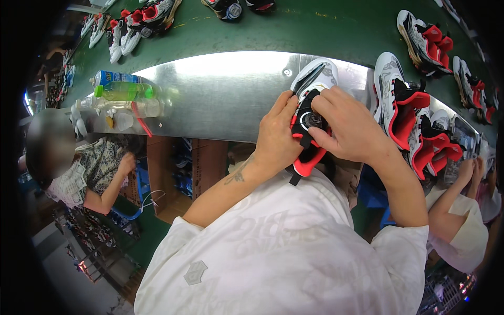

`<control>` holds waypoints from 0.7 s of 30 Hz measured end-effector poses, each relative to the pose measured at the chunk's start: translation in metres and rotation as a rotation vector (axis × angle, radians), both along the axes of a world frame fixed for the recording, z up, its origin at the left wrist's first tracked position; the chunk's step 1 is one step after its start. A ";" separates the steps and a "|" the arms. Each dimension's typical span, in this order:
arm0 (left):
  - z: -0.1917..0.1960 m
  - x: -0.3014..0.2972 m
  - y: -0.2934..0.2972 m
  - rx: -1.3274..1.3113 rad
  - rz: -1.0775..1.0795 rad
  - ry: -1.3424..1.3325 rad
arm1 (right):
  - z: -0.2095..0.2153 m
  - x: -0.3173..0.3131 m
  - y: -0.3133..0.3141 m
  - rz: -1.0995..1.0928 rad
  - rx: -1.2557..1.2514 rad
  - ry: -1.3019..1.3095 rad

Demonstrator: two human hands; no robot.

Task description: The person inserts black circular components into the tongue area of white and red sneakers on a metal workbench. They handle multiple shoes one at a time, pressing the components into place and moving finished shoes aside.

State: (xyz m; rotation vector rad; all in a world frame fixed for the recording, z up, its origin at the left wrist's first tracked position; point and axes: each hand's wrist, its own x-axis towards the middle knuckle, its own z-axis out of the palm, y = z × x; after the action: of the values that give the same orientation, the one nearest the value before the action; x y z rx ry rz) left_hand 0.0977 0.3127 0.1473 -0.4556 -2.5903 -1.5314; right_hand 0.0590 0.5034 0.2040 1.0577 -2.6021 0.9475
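A white and black sneaker with a red lining (321, 79) rests with its toe on the metal worktop and its heel toward me. My left hand (280, 134) wraps round the shoe's left side, its thumb and fingers closed against the upper. On the tongue sits a round black dial (313, 121). My right hand (347, 123) pinches at this dial with thumb and bent forefinger. A black pull tab (295, 179) sticks out at the heel. Parts of the shoe's right side are hidden behind my right hand.
Similar sneakers (391, 94) stand close on my right, and more (425, 44) lie on the green surface (262, 37) beyond. Bottles (123, 91) and a spray can (115, 77) lie at left on the metal worktop (220, 100). A cardboard box (160, 178) stands below. People sit at both sides.
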 end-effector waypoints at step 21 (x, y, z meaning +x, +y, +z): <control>-0.007 0.001 0.002 -0.013 0.015 -0.011 | 0.002 0.019 -0.012 -0.284 0.194 -0.530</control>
State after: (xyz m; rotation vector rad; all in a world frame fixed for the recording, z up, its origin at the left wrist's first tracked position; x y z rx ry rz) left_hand 0.0985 0.3151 0.1404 -0.4293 -2.6075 -1.5170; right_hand 0.0779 0.4910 0.2055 0.4850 -3.2127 1.0305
